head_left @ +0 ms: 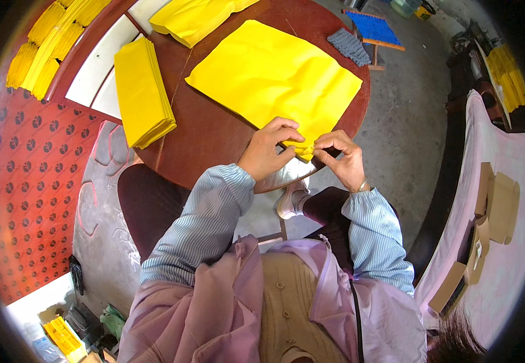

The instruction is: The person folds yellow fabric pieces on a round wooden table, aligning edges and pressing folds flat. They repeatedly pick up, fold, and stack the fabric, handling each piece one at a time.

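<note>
A wide stack of yellow paper sheets (274,75) lies on a round brown table (208,142), its near end reaching the table's front edge. My left hand (270,147) is curled over that near end, thumb and fingertips closed on the paper's edge. Just to its right, my right hand (341,156) pinches the near right corner between thumb and index finger. The paper is slightly bunched and folded between the two hands. How many layers the fingers hold is too small to tell.
A thick folded yellow paper stack (141,91) rests at the table's left, and another yellow bundle (199,18) at the back. A grey cloth (349,47) lies at the right rim beside a blue-topped stool (374,29). Opened cardboard boxes (504,206) sit on a pink-covered surface at right.
</note>
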Demonstrator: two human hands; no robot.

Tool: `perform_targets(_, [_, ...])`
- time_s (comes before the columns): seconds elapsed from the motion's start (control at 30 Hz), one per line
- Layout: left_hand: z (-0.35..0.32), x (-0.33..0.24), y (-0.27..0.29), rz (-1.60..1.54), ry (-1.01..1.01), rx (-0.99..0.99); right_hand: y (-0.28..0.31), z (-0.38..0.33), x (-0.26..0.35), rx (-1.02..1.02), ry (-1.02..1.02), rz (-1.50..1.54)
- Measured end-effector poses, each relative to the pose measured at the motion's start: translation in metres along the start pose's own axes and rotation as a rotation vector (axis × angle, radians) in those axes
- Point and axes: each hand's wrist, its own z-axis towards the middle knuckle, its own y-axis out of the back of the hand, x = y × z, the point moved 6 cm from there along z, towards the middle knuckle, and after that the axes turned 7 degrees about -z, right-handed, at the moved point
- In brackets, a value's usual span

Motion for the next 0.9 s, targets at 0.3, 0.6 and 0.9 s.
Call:
perform_targets(0.3, [0.002, 0.01, -0.004, -0.087, 0.148, -0.131, 0.001, -0.006, 0.012, -0.049, -0.007, -0.114])
perform_targets(0.6, [0.007, 0.022, -0.001, -0.247, 0.224, -0.095, -0.004, -0.004, 0.023, -0.017, 0.079, -0.11])
perform_targets(0.9, [0.004, 0.013, 0.004, -0.175, 0.085, -0.018, -0.011, -0.003, -0.001, -0.024, -0.108, 0.116])
